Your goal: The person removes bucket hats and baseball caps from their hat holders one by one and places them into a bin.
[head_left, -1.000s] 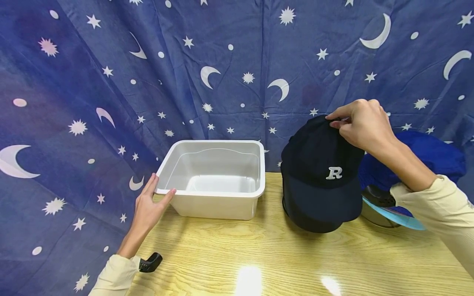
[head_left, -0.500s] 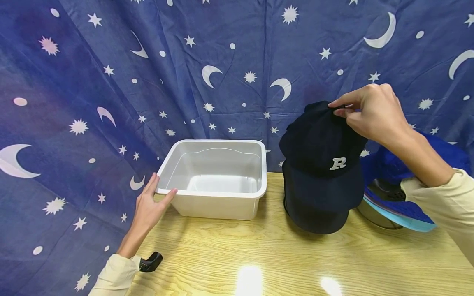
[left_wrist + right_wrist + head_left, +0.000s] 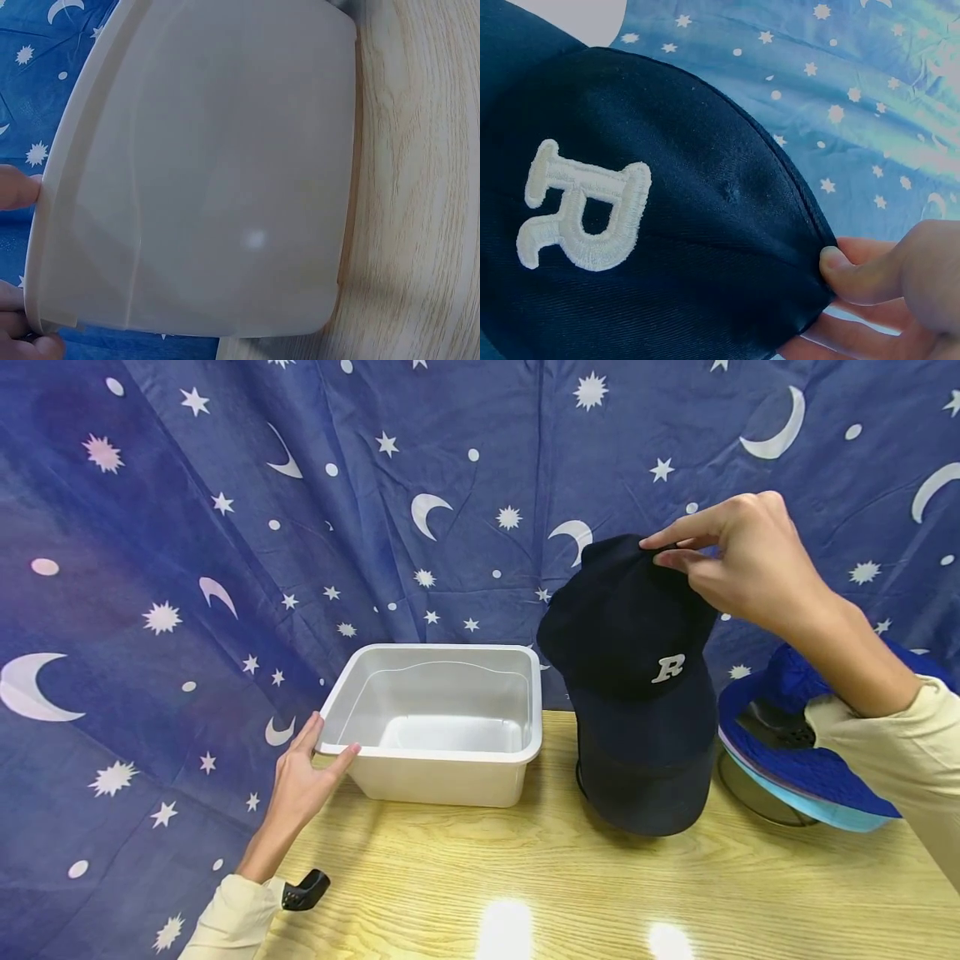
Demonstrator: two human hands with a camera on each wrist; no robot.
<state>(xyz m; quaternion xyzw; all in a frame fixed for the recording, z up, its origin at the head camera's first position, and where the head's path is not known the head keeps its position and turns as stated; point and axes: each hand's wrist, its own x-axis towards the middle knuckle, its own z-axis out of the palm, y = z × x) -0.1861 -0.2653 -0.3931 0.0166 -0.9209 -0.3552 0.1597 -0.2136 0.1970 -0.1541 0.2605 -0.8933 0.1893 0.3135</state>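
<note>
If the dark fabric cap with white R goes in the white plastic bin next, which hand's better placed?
Right, probably: the right hand pinches the dark R cap by its crown; the left hand touches the white bin, apart from the cap.

You are holding the cap (image 3: 628, 627) by the top of its crown, right of centre in the frame. It is dark navy, with a white embroidered letter R (image 3: 668, 667) on the front panel. Note its pose: crown up, front facing you, brim (image 3: 637, 727) downward, letter slightly tilted. The brim's lower edge is hard to tell. Locate the bin (image 3: 435, 782) left of centre, apart from the cap. It is white, rectangular, round-cornered, open-topped, and sits upright on the surface (image 3: 420, 868).
</note>
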